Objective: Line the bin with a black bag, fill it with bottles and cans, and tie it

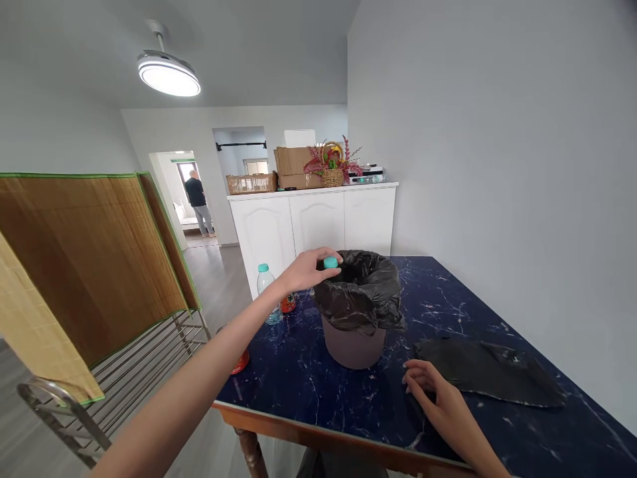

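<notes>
My left hand [307,271] reaches out over the far left rim of a small bin [354,345] lined with a black bag [368,292]. Its fingers are closed around the top of a bottle with a teal cap [330,263]; the bottle's body is hidden behind the bin and hand. My right hand [438,398] rests flat on the dark blue marble table [308,378], fingers spread, holding nothing, touching the edge of a flat black bag [490,378] lying to its right.
A clear water bottle with a teal cap [267,292], an orange-labelled bottle [288,303] and a red object [241,362] stand at the table's left side. A bamboo screen [84,265] stands left. White cabinets [313,226] with boxes are behind; a person [198,202] stands in the far doorway.
</notes>
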The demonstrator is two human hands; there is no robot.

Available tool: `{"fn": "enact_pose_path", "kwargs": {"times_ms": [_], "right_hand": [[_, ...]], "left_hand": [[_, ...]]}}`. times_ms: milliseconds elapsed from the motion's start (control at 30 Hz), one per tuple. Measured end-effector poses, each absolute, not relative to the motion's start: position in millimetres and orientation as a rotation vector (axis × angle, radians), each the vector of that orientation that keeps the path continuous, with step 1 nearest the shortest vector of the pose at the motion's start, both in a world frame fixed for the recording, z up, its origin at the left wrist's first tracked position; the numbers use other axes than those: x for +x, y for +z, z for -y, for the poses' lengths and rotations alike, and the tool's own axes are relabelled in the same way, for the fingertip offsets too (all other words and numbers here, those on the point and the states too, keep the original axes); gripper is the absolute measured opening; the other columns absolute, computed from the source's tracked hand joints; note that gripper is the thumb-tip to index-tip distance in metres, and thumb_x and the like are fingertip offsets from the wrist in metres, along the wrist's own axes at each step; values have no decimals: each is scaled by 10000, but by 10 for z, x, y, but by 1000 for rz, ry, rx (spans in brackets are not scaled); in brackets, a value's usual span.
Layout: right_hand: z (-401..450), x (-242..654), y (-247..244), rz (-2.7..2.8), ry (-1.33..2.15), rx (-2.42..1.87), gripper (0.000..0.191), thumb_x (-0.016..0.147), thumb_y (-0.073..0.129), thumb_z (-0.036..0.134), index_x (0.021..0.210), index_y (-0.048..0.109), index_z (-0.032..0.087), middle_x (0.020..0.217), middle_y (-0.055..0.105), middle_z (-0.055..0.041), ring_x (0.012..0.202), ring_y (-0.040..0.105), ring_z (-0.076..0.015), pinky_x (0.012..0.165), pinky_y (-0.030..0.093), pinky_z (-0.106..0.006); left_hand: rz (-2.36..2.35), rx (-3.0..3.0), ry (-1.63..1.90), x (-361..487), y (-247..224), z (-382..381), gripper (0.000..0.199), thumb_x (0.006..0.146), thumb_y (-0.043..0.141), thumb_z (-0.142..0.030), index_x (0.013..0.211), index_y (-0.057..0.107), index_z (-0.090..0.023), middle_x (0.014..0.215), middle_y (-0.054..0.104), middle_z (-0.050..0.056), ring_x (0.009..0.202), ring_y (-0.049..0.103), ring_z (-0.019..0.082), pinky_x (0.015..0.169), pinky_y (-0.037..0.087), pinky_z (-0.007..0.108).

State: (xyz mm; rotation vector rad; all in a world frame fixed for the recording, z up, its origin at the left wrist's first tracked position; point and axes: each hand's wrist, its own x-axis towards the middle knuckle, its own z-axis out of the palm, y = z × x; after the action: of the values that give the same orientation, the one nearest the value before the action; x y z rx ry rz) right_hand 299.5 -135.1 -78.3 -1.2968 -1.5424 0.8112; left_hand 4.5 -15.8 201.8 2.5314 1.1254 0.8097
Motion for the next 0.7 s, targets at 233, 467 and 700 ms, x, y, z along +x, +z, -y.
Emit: {"fn": "enact_pose_path", "kwargs": {"times_ms": [233, 467, 700], "right_hand": [[1350, 2995, -786, 1549, 805, -1293, 490, 1002, 531, 687, 1240, 640, 272, 1032, 751, -90, 927, 767, -256, 819, 640, -374], [1347, 3003, -790, 1557, 798, -1301, 462, 1013, 526, 664, 1232, 641, 274, 1052, 757, -96, 955, 760, -262, 844, 632, -389], [1351, 3006, -794, 1561, 749, -1289, 446, 1000, 559, 656, 1202, 666, 273, 1025, 773, -94, 926, 773, -267, 812, 645, -380]], "left_hand": [[-1183, 2539, 774, -62, 2060, 299, 618, 1052, 374, -696, 1260, 786, -285, 1065, 834, 80, 657, 717, 223, 651, 561, 353], [-1544, 2619, 1223, -455, 1852, 187, 485, 1110, 351, -519, 1345, 676, -247, 1430, 703, 84, 1293, 660, 292, 1067, 543, 432], [-1990, 2486, 1167, -1237, 1598, -131, 409, 996, 545, -456, 1289, 664, -197, 1431, 657, 179, 1416, 554, 373, 1186, 424, 586]]}}
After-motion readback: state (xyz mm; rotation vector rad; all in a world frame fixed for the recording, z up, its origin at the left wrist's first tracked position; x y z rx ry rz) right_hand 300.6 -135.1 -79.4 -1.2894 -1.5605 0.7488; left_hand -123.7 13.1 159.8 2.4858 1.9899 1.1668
